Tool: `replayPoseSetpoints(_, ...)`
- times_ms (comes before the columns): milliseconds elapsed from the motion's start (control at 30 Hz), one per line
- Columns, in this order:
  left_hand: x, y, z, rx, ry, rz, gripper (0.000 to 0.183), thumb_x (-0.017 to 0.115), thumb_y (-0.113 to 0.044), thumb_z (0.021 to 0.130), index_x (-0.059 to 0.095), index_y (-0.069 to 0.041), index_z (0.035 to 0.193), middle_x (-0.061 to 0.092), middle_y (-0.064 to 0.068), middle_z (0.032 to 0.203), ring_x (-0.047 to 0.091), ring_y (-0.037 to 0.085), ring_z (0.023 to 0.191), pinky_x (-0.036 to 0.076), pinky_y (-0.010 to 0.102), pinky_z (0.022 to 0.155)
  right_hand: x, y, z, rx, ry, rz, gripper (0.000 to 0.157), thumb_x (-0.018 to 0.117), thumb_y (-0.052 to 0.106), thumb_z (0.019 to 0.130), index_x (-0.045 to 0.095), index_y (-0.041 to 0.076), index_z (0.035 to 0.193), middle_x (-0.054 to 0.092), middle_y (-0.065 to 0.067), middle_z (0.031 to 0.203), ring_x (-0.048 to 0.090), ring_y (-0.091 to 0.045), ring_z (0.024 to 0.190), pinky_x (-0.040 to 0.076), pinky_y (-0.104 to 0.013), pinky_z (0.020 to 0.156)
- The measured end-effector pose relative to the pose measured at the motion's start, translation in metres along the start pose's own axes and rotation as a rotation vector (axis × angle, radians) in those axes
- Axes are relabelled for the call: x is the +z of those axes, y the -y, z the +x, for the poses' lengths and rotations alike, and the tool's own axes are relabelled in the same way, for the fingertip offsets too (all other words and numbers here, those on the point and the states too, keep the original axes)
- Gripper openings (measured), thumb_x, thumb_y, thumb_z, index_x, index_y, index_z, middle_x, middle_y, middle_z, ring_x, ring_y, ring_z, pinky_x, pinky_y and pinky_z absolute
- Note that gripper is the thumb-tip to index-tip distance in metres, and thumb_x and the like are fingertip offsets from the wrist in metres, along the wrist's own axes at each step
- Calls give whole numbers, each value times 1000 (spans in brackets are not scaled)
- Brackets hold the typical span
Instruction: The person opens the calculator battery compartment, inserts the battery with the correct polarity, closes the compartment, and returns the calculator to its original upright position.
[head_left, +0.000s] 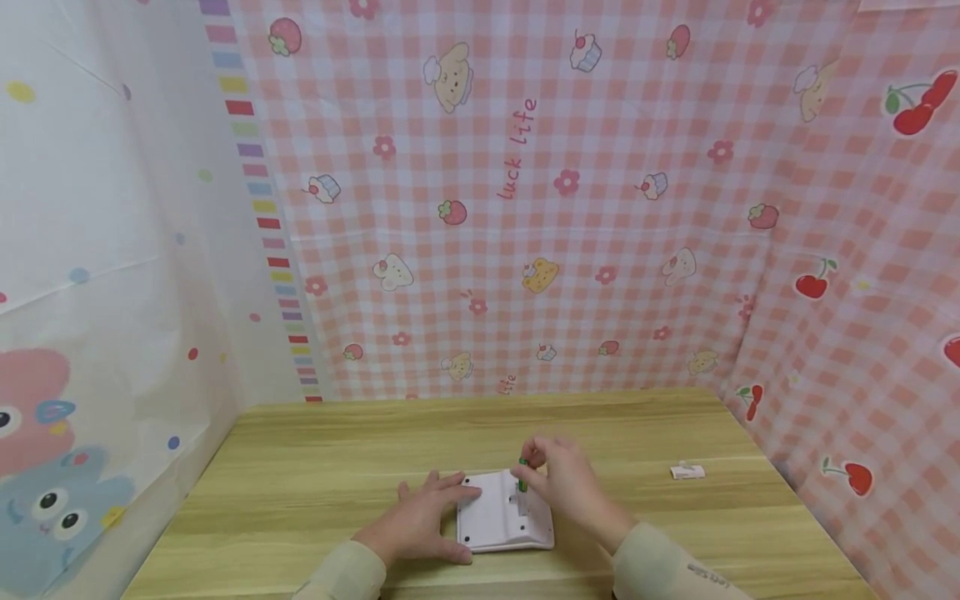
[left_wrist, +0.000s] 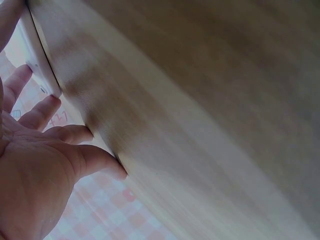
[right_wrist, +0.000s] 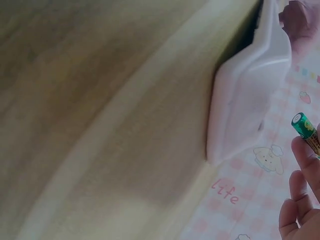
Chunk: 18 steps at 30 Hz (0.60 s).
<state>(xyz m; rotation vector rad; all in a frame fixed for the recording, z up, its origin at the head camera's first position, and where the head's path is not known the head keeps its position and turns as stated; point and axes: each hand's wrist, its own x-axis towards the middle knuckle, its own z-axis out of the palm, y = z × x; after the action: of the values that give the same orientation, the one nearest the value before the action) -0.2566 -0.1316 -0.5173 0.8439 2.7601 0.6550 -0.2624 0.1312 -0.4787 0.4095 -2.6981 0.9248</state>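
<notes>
Your right hand (head_left: 564, 479) pinches a green battery (head_left: 522, 486) between thumb and fingertips, above the white device (head_left: 487, 510). Your left hand (head_left: 426, 517) is spread wide at the device's left edge, grips nothing; fingers touch that edge, thumb at its near-left corner, and in the left wrist view the outer fingers reach down to the surface (head_left: 315, 467) beside it.

Key relation: battery vs the recess (head_left: 523, 503) in the device's right part. You have the battery over the far end of that recess, long axis steep, roughly upright with some tilt, while the recess looks to run near-to-far along the device. My judgement: axes don't match, so laying it in there would call for tipping it down. Your right hand is the nearer one, on the device's right; your left is across on the other side and looks like the steadying one. The right wrist view shows a gap between the battery's flat end and the device's outline; contact looks unlikely, not certain.

Farther out: small white piece (head_left: 687, 472) on the surface, well right of the device, maybe a cover, too small to say. Printed cloth (head_left: 480, 250) hangs beyond the device.

Hard to make out: recess interior, any contacts or polarity marks; the battery's upper end, partly behind your fingers and cut off in the right wrist view; the device's underside, face down against the surface.
</notes>
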Motion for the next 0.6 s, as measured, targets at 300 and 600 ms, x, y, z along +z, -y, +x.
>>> replayPoseSetpoints(300,-2,-2,-2,1,-3,-5,88,80,-64,67,49,-35,144,35,8,160,24,57,143,10,90,95,8,-7,-3,-25,39,-22,19,77,36,85,60,27,88,63,14,83,58,-6,81,47,-18,66)
replayPoseSetpoints(600,-2,-4,-2,-11,-1,9,88,80,-64,65,49,-37,143,37,6,160,25,56,144,11,90,96,13,-9,-6,-12,73,-34,19,76,35,86,60,26,90,62,12,85,55,-7,82,47,-20,66)
